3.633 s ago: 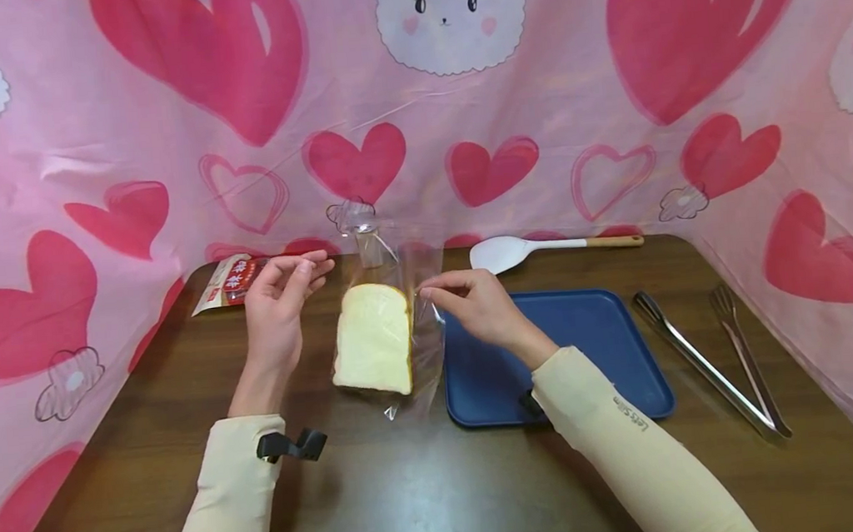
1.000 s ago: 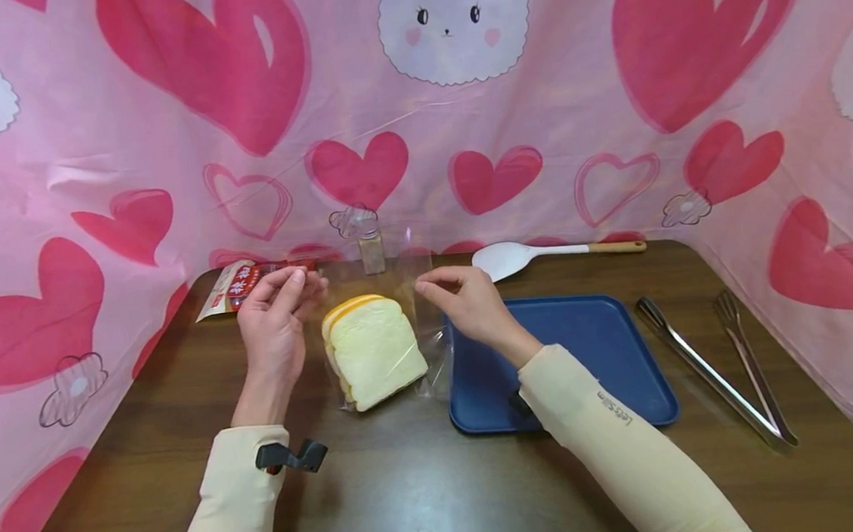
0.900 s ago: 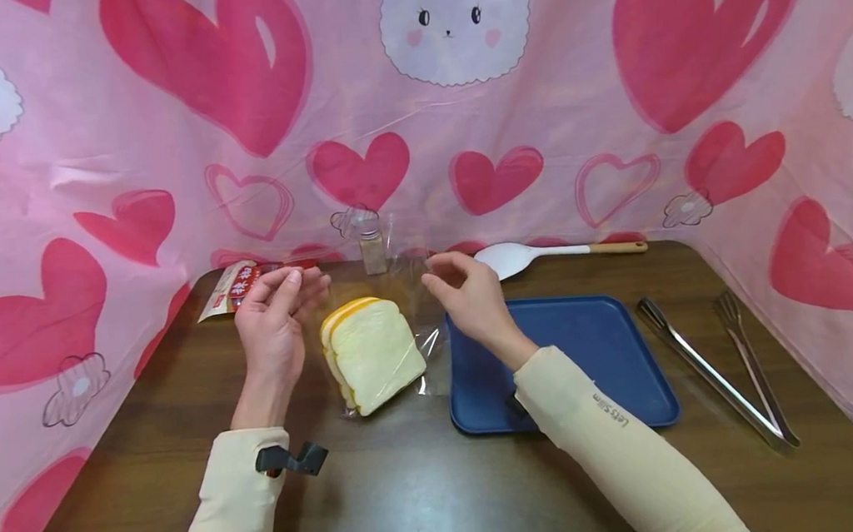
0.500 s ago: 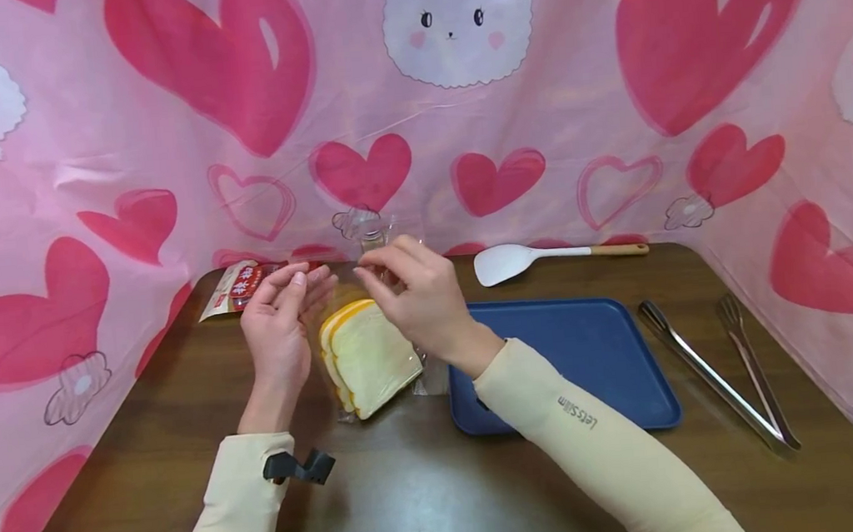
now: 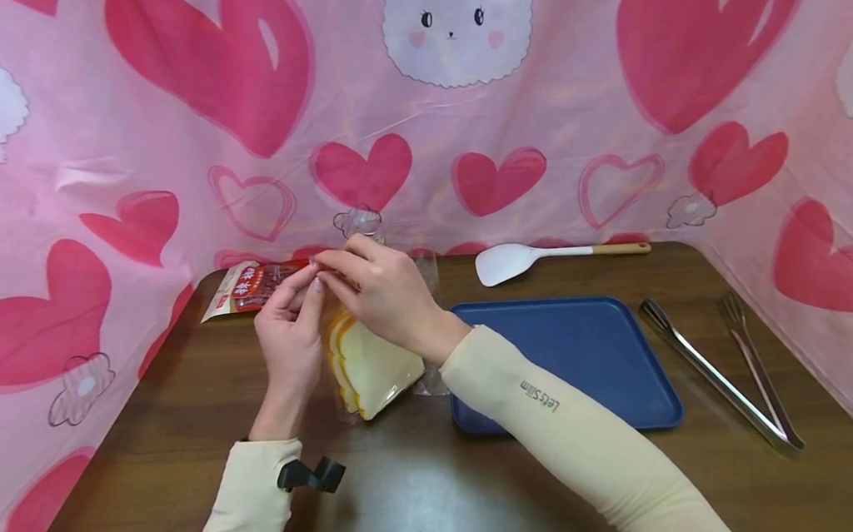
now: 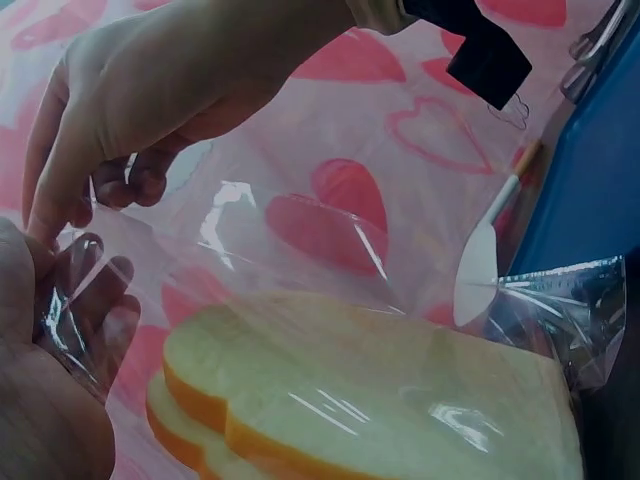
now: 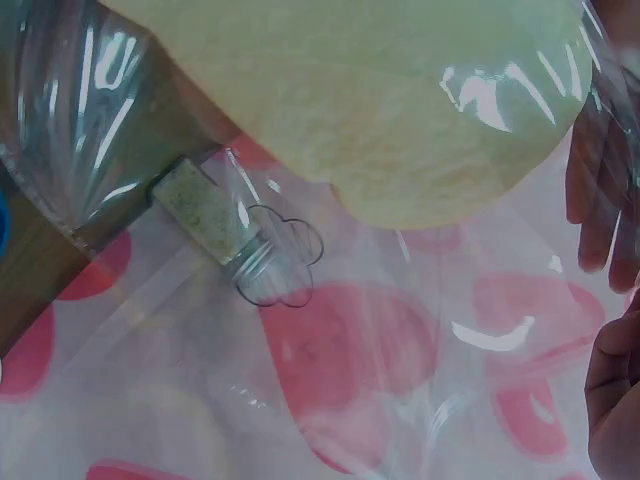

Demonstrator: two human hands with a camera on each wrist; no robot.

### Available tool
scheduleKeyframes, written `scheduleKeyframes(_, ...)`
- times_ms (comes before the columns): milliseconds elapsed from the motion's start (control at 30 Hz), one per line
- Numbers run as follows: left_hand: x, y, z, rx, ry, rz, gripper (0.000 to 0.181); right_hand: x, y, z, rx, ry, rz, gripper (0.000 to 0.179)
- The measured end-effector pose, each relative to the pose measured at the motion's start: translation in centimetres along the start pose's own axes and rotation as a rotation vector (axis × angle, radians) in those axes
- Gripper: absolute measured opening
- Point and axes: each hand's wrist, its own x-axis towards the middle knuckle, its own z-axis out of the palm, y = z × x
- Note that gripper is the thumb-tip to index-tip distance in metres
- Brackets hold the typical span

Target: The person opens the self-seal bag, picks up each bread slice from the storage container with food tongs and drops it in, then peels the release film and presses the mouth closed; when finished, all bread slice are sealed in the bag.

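Observation:
Two slices of bread (image 5: 382,368) stand close together inside a clear plastic bag (image 6: 235,235) over the dark table. My left hand (image 5: 291,337) pinches the bag's upper left edge, some of its fingers showing through the film in the left wrist view. Reaching across the bread, my right hand (image 5: 390,300) pinches the film at the same corner, its fingertips meeting those of the left. The bread's top edge shows through the film in the right wrist view, where a glass jar (image 7: 205,208) of pale seasoning also appears. From the head, my right hand mostly hides that jar.
A blue tray (image 5: 562,364) lies right of the bag, partly under my right sleeve. Metal tongs (image 5: 713,369) rest beyond it. Along the back are a white spatula (image 5: 505,265) with a wooden handle and a red snack packet (image 5: 263,285). Heart-patterned cloth surrounds the table.
My right hand has let go of the bag's right side and crossed left to my left hand. Earlier, the bread turned from a single front face to show two slices.

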Motion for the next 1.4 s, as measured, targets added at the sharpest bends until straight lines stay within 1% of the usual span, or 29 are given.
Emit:
scheduleKeyframes(100, -0.1, 0.0, 0.1, 0.054, -0.028, 0.036, 0.023, -0.2, 0.3, -0.2, 0.006, -0.007, 0.0, 0.026)
scheduleKeyframes(200, -0.2, 0.0, 0.2, 0.086, -0.044, 0.051, 0.021, -0.2, 0.4, -0.5, -0.012, -0.024, -0.017, 0.025)
scheduleKeyframes(400, -0.5, 0.1, 0.1, 0.199, -0.052, 0.07, 0.026, -0.1, 0.3, -1.1, -0.107, -0.059, -0.102, 0.023)
scheduleKeyframes(500, -0.6, 0.2, 0.0, 0.211, -0.064, 0.081, 0.027, -0.1, 0.1, -1.2, -0.15, -0.061, -0.146, 0.023)
scheduleKeyframes(633, -0.7, 0.4, 0.0, 0.2, -0.084, 0.09, 0.027, -0.4, 0.1, -1.0, -0.207, -0.031, -0.203, 0.024)
scheduleKeyframes(800, -0.9, 0.5, 0.1, 0.221, -0.114, 0.108, 0.028, -0.7, 0.4, -0.8, -0.247, 0.053, -0.245, 0.021)
scheduleKeyframes(933, -1.1, 0.6, 0.2, 0.231, -0.133, 0.112, 0.028, -0.8, 0.6, -0.7, -0.247, 0.087, -0.234, 0.02)
scheduleKeyframes(1133, -1.4, 0.6, 0.3, 0.239, -0.137, 0.114, 0.027, -1.3, 0.7, -0.7, -0.235, 0.062, -0.188, 0.02)
scheduleKeyframes(1233, -1.6, 0.5, 0.2, 0.251, -0.131, 0.12, 0.026, -1.5, 0.6, -0.6, -0.201, 0.049, -0.154, 0.019)
scheduleKeyframes(1400, -1.9, 0.2, -0.1, 0.254, -0.151, 0.139, 0.025, -2.0, 0.5, -0.4, -0.125, 0.049, -0.084, 0.018)
